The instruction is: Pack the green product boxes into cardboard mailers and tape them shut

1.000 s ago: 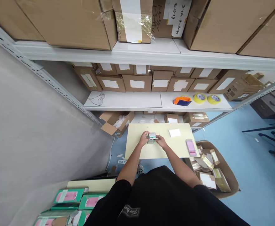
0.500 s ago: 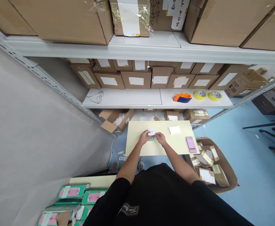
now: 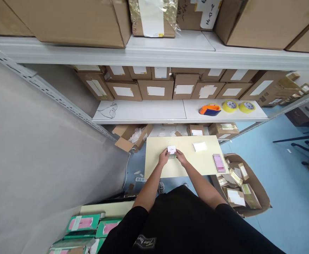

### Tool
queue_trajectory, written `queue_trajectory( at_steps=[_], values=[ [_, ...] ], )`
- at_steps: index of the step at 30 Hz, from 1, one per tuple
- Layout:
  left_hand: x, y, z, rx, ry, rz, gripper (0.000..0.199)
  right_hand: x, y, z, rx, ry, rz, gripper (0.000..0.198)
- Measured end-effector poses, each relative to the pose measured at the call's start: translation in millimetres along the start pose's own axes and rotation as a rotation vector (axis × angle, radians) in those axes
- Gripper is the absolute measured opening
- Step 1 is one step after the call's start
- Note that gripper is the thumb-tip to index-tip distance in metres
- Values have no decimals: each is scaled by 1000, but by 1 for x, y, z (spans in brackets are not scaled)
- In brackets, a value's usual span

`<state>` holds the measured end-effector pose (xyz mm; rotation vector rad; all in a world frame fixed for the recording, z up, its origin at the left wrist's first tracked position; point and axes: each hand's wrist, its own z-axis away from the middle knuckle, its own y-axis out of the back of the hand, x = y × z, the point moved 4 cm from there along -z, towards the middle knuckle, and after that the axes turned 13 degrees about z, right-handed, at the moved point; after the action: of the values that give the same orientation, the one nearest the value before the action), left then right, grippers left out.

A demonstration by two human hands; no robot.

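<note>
Over the pale yellow table [image 3: 156,168], a small white card [image 3: 171,150] with dark print lies between my two hands. My left hand [image 3: 164,157] grips its left side, fingers closed at the edge. The right edge is pinched by my right hand [image 3: 181,157]. Just below the card a thin greenish item [image 3: 172,156] shows; most of it is covered, and its kind cannot be made out. To the right on the same table are a stack of white slips [image 3: 199,146] and a pink, blurred-out rectangle [image 3: 219,163].
A large carton of small boxes [image 3: 262,197] stands right of the table; an open box [image 3: 125,145] stands left. The shelf [image 3: 149,111] ahead holds glasses [image 3: 110,111], an orange-and-blue tape dispenser [image 3: 209,110] and tape rolls [image 3: 229,106]. Green-and-pink packages [image 3: 82,223] lie at lower left.
The white card now sits flatter and more squarely between both hands, and my right hand has closed in on its right edge. The whole view has shifted slightly.
</note>
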<state>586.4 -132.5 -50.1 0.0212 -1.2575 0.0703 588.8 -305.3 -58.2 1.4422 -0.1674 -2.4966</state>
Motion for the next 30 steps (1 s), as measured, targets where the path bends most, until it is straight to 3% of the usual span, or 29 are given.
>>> queue_trajectory(
  at_steps=[3,9,11,14,18,23,26,30],
  values=[
    [11,36,-15,21,-42,-56,50,-23,-31,-17,-67,-13,-19,48],
    [44,128,-59,136,-66,-142,47,-84,-125,-67,-213,49,-7,51],
    [48,145,-68,182,-38,-174,46,-94,-145,-79,-204,69,8,54],
    [46,151,-72,235,9,-210,47,-96,-153,-88,-144,108,59,55],
    [48,150,-63,264,-14,-265,52,-83,-132,-84,-51,91,157,64],
    [78,144,-38,380,-292,-360,45,-72,-79,-51,65,192,195,65],
    [96,112,-29,349,-384,-318,38,-72,-35,-24,137,269,223,61],
    [113,43,-25,183,-355,-182,45,-79,40,4,284,339,267,51]
  ],
)
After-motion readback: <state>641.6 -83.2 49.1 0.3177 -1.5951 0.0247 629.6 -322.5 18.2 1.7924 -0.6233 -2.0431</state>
